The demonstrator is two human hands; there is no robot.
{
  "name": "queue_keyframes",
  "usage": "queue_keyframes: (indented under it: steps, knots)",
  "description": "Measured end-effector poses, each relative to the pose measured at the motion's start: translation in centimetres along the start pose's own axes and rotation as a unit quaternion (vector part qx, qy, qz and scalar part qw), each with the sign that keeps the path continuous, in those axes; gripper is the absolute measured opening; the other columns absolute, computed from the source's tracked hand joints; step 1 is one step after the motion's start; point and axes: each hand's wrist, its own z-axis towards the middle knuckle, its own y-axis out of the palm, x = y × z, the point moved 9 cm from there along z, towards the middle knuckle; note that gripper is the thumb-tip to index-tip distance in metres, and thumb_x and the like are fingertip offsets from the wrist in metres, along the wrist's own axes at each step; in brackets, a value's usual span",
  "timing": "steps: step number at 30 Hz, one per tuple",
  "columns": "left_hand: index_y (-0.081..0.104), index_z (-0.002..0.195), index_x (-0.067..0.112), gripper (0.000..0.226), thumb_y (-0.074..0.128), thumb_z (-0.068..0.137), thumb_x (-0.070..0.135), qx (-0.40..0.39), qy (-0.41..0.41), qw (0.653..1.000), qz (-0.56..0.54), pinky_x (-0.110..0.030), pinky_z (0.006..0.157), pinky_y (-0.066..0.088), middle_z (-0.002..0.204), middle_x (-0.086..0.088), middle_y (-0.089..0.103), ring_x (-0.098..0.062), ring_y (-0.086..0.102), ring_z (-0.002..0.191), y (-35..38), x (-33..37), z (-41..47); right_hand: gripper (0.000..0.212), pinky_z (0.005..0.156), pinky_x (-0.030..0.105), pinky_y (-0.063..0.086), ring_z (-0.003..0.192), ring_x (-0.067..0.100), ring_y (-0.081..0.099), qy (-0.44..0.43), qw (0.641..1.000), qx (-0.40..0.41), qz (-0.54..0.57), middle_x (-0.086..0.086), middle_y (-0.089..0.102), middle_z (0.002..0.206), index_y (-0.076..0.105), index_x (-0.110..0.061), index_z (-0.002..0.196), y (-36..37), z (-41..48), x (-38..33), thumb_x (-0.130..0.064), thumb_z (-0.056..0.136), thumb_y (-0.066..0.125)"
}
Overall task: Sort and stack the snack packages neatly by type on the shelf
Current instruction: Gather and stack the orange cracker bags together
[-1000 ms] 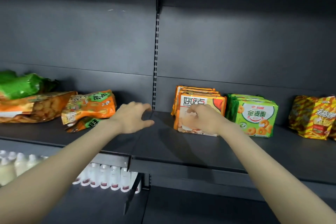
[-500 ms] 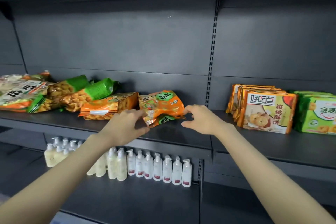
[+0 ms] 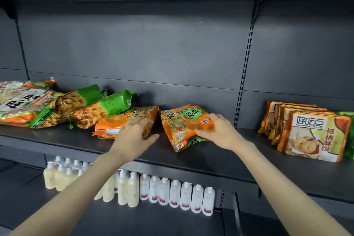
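Shelf: dark matte metal shelf [image 3: 210, 161] with a flat front lip, backed by smooth grey panels and a slotted upright.
Right hand: the right hand [image 3: 220, 134] pinches the right edge of the small orange snack bag [image 3: 182, 122] — fingers curled over its printed face, thumb tucked under the crinkled side.
Small orange snack bag: glossy film pouch with a green badge, puffy, tilted with its lower corner on the shelf, mid-shelf, just right of the flat orange snack bag [image 3: 122, 120].
Left hand: the left hand [image 3: 134, 136] lies on the right end of the flat orange snack bag, fingers spread and gently bent over it, thumb held out apart above the shelf.
Flat orange snack bag: long shiny pouch lying on its side, its far end touching the green-topped bags [image 3: 109, 105].
Green-topped bags: clear film showing knobbly golden pieces, heaped at a slant.
Far left: a large rice-cracker bag [image 3: 21, 105], wide and wrinkled.
Right side: a leaning row of orange biscuit packs [image 3: 314, 136] — rectangular, flat-faced, front one showing round biscuits.
Lower shelf: white bottles [image 3: 172, 191] and cream pump bottles [image 3: 122, 189], smooth plastic, standing in rows.
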Motion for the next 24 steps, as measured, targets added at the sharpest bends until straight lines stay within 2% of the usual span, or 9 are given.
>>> queue_keyframes:
  steps: [5, 10, 13, 18, 24]
  knots:
    - [0.042, 0.137, 0.023, 0.062, 0.061, 0.083, 0.049, 0.022, -0.034, 0.997, 0.071, -0.040, 0.109, 0.023, 0.140, -0.001, 0.042, -0.024, 0.033, 0.132, 1.2, -3.1, 3.3, 0.094, 0.104, 0.046, 0.038, 0.131, 0.032, 0.038, 0.085, 0.995, 0.023, 0.053, 0.009, 0.040, 0.142, 0.026, -0.013, 0.144, 1.8, 3.2, 3.0, -0.061, 0.074, 0.067]
    - [0.030, 0.144, 0.022, 0.080, 0.064, 0.079, 0.054, -0.045, -0.091, 0.992, 0.076, -0.046, 0.116, 0.014, 0.148, -0.004, 0.034, -0.027, 0.028, 0.138, 4.4, -7.2, 5.6, 0.098, 0.100, 0.045, 0.044, 0.120, 0.029, 0.052, 0.136, 0.986, 0.011, 0.098, 0.006, 0.055, 0.131, 0.037, -0.015, 0.135, 4.1, 5.7, 4.9, -0.074, 0.063, 0.066]
    - [0.028, 0.145, 0.024, 0.079, 0.063, 0.080, 0.053, -0.048, -0.085, 0.990, 0.101, -0.042, 0.110, 0.023, 0.147, -0.003, 0.036, -0.027, 0.033, 0.136, 5.7, -7.7, 6.0, 0.089, 0.101, 0.043, 0.043, 0.118, 0.027, 0.053, 0.142, 0.984, 0.005, 0.105, 0.002, 0.058, 0.126, 0.041, -0.023, 0.131, 4.3, 6.7, 5.6, -0.072, 0.062, 0.068]
    - [0.037, 0.142, 0.023, 0.062, 0.058, 0.085, 0.036, -0.011, -0.042, 0.987, 0.154, -0.038, 0.096, 0.036, 0.136, -0.004, 0.052, -0.029, 0.049, 0.124, 5.6, -6.5, 6.7, 0.077, 0.098, 0.040, 0.046, 0.117, 0.024, 0.053, 0.142, 0.982, -0.001, 0.124, 0.001, 0.058, 0.122, 0.044, -0.021, 0.125, 4.3, 7.7, 5.9, -0.058, 0.065, 0.077]
    - [0.057, 0.127, 0.013, 0.051, 0.066, 0.078, 0.022, 0.016, 0.010, 0.993, 0.120, -0.040, 0.080, 0.049, 0.113, -0.011, 0.068, -0.037, 0.065, 0.098, 5.4, -5.1, 6.3, 0.082, 0.095, 0.040, 0.048, 0.113, 0.023, 0.055, 0.171, 0.979, 0.003, 0.113, 0.002, 0.059, 0.123, 0.047, -0.020, 0.125, 3.9, 7.6, 6.6, -0.058, 0.060, 0.079]
